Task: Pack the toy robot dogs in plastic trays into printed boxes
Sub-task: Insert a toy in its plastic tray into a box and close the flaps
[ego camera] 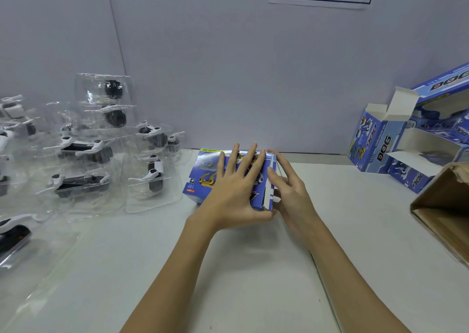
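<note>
At table centre, head view: your blue printed cardboard box [229, 175] lies on its side on the white tabletop [253, 269], its open end with the white flap [269, 180] facing right.
Left hand: your left hand [236, 193] lies flat on top of the box, fingers straight and spread, pressing it down.
Right hand: your right hand [289, 190] is at the open end with fingers loosely bent against the flap; whether it pinches the flap or only pushes it, I cannot tell.
Risk, flap: if you push before the tuck edge is lined up, the flap may crease or jam outside the slot.
Risk, slide: the box may skate left under a hard push, since only your flat palm steadies it.
Risk, contents: the tray inside is hidden, so it may be sticking out and block the closure.
Left side: clear plastic trays holding black-and-white toy robot dogs [86, 152] are heaped well apart from the box.
Right side: more open blue printed boxes [375, 140] are stacked there, with a brown cardboard carton [446, 213] near your right forearm.
Obstruction: nothing stands between your hands and the flap.
</note>
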